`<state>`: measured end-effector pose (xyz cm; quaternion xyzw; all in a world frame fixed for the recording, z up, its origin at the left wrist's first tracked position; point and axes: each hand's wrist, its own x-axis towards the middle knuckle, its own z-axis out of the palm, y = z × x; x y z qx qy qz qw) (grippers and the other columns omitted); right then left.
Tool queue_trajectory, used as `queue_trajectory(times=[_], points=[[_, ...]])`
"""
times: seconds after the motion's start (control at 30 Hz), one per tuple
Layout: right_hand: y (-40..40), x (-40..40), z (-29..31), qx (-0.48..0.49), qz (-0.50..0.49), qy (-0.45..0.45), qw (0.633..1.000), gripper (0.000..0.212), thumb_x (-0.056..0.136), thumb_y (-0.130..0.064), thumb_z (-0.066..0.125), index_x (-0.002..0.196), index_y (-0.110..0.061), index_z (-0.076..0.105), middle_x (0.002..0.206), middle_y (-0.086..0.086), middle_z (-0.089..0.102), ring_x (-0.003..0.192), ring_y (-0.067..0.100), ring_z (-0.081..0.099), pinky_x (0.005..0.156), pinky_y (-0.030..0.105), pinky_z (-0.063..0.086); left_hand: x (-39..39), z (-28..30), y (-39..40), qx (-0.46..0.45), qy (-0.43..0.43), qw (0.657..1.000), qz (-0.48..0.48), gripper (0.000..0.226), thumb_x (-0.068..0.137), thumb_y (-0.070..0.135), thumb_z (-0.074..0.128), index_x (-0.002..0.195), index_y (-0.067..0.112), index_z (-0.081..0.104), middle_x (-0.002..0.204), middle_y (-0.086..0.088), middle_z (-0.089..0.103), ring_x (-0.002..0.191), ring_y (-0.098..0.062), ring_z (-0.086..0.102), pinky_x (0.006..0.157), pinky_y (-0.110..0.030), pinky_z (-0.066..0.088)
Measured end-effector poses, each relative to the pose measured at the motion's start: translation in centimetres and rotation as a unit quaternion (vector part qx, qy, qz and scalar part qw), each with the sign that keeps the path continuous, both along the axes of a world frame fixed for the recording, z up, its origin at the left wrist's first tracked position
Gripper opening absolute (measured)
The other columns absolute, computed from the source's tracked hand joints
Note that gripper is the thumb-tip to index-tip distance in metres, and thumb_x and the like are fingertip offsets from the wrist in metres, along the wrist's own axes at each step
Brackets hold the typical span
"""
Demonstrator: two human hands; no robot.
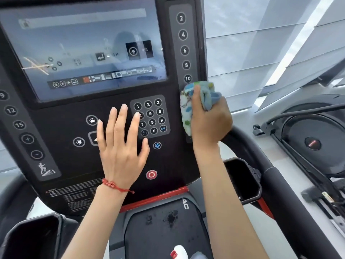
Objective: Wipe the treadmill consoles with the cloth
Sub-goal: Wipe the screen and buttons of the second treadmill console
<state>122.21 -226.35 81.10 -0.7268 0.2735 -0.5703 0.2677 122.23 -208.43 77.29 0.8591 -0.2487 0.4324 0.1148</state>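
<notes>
A black treadmill console (61, 126) fills the view, with a lit touchscreen (84, 47) above and a number keypad (151, 116) below it. My right hand (211, 120) is closed around a bunched cloth (186, 107), light blue with coloured dots, pressed against the console's right button strip just under the "10" key. My left hand (121, 144) lies flat with fingers spread on the panel left of the keypad, its fingertips over the keypad's left edge. A red bead bracelet circles that wrist.
A red stop button (151, 174) sits low on the panel. Black cup holders (242, 182) flank the console. A white spray bottle top (179, 253) shows at the bottom edge. Another treadmill (308, 143) stands to the right, with window blinds behind.
</notes>
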Motion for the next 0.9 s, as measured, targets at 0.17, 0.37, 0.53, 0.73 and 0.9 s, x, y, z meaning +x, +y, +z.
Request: queue_trajectory(times=[0.17,0.37,0.53,0.73,0.9], points=[[-0.4,4.4,6.5,-0.021,0.022,-0.024,0.999,0.052,0.077,-0.058,0.050,0.067,-0.009,0.062,0.059,0.005,0.063,0.052,0.020,0.059,0.048,0.023,0.040,-0.1,0.1,0.0,0.003,0.001,1.000,0.001,0.044,0.090,0.021,0.054,0.130,0.004,0.053,0.140,-0.021,0.043,0.133,-0.034,0.034,0.110,-0.053,0.024],[-1.2,7.6,12.1,-0.036,0.070,0.003,0.997,0.045,0.084,-0.055,0.050,0.081,-0.013,0.064,0.073,0.000,0.066,0.064,0.014,0.058,0.055,0.021,0.037,-0.1,0.2,-0.1,0.012,0.005,1.000,0.003,0.045,0.090,0.023,0.053,0.131,0.004,0.051,0.141,-0.020,0.041,0.134,-0.034,0.034,0.111,-0.053,0.023],[-1.3,8.0,12.9,-0.038,0.078,0.013,0.996,0.046,0.085,-0.056,0.050,0.087,-0.012,0.064,0.079,0.003,0.067,0.070,0.018,0.062,0.057,0.024,0.043,0.0,0.3,-0.1,0.013,0.006,1.000,0.009,0.045,0.089,0.021,0.054,0.131,0.005,0.051,0.141,-0.020,0.041,0.134,-0.034,0.033,0.110,-0.053,0.024],[-1.0,6.7,10.9,-0.037,0.067,0.008,0.997,0.047,0.083,-0.054,0.053,0.080,-0.008,0.063,0.073,0.006,0.065,0.065,0.021,0.060,0.055,0.024,0.032,-0.2,0.4,-0.3,0.016,0.002,1.000,0.010,0.045,0.090,0.022,0.053,0.132,0.006,0.049,0.141,-0.020,0.042,0.134,-0.034,0.034,0.110,-0.054,0.025],[-0.3,4.7,7.7,-0.036,0.054,-0.026,0.998,0.047,0.076,-0.051,0.059,0.065,-0.005,0.060,0.057,0.010,0.061,0.048,0.026,0.056,0.050,0.022,0.031,-0.3,0.3,-0.2,0.019,0.002,1.000,0.012,0.045,0.090,0.022,0.052,0.132,0.005,0.050,0.141,-0.021,0.042,0.134,-0.034,0.034,0.109,-0.054,0.025]])
